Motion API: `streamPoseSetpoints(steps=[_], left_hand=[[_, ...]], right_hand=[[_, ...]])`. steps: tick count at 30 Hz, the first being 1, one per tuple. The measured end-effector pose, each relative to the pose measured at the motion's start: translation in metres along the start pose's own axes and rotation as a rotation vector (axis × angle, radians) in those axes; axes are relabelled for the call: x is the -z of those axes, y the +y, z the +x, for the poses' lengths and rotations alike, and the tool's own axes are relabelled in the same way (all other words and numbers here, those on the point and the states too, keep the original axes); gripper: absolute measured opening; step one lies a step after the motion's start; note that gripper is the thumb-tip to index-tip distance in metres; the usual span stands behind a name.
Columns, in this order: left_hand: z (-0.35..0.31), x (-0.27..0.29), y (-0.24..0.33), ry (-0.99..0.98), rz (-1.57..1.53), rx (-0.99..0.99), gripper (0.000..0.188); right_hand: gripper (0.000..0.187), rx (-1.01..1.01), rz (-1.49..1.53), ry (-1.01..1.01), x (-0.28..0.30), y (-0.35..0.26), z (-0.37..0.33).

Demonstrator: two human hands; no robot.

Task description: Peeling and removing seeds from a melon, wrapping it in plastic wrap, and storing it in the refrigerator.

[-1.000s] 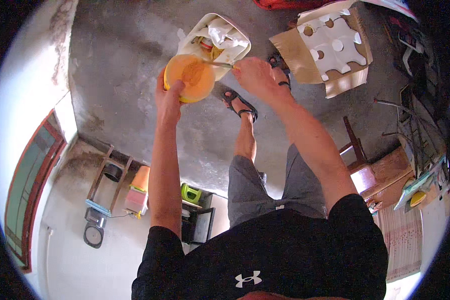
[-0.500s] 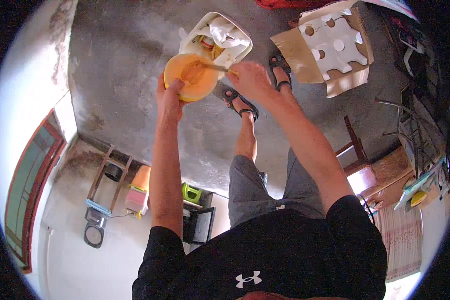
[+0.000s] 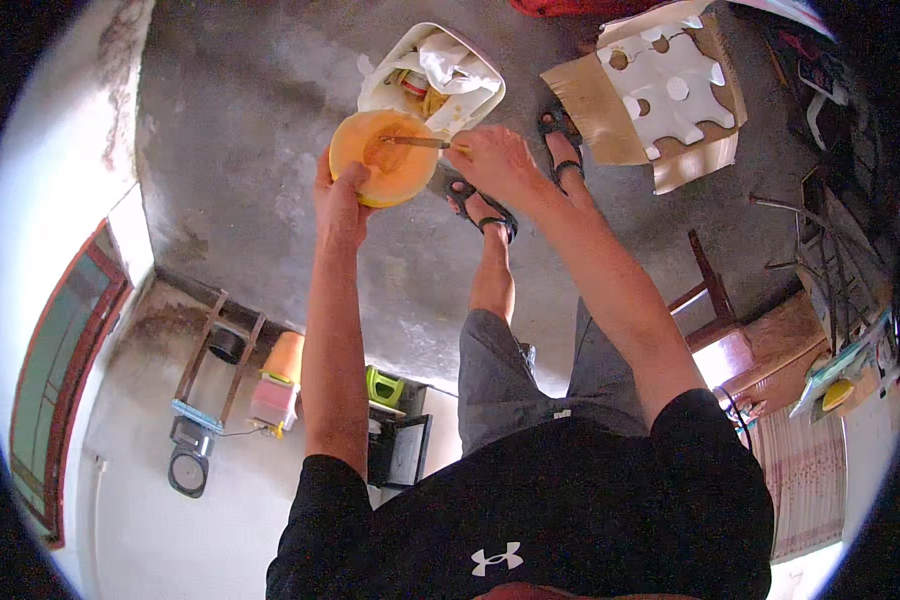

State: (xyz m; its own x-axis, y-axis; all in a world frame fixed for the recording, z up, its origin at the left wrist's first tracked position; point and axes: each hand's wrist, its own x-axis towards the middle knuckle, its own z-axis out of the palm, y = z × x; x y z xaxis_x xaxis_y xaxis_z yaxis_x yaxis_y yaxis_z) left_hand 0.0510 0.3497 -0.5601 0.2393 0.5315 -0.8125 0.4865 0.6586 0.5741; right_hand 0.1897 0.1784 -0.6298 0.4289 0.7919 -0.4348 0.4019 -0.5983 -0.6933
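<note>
Near bin (image 3: 467, 108): left grip (image 3: 341, 192) clasping melon (image 3: 402, 178); right (image 3: 505, 165), utensil (image 3: 420, 142).

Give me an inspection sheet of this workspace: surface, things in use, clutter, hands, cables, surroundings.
Surface: grey floor, patchy stains.
Things in use: halved orange-fleshed fruit, cut face toward the camera; slim tool at its hollow.
Clutter: pale bin containing crumpled white material; open cardboard box with white insert.
Hands: left hand holds the fruit; right hand grips the tool.
Cables: thin dark cord, lower left.
Surroundings: red-framed window or door, far left.

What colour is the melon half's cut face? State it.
The melon half is orange inside, deeper at its centre. Best view: head.
</note>
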Motion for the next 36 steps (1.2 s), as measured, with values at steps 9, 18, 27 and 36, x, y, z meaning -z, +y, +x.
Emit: streamPoseSetpoints(steps=[9,18,27,36], left_hand=[[0.000,0.001,-0.004,-0.020,-0.019,-0.064,0.058],[-0.005,0.000,0.007,0.031,-0.007,0.005,0.058],[-0.009,0.007,0.004,-0.058,-0.098,0.014,0.057],[-0.008,0.012,0.000,-0.077,-0.100,-0.027,0.057]], right_hand=[[0.023,-0.012,-0.101,-0.056,0.008,-0.011,0.000],[0.022,-0.048,-0.090,-0.043,0.014,-0.012,-0.001],[0.025,-0.023,-0.106,-0.039,0.013,-0.017,0.001],[0.023,-0.132,-0.134,-0.025,0.021,-0.018,-0.003]])
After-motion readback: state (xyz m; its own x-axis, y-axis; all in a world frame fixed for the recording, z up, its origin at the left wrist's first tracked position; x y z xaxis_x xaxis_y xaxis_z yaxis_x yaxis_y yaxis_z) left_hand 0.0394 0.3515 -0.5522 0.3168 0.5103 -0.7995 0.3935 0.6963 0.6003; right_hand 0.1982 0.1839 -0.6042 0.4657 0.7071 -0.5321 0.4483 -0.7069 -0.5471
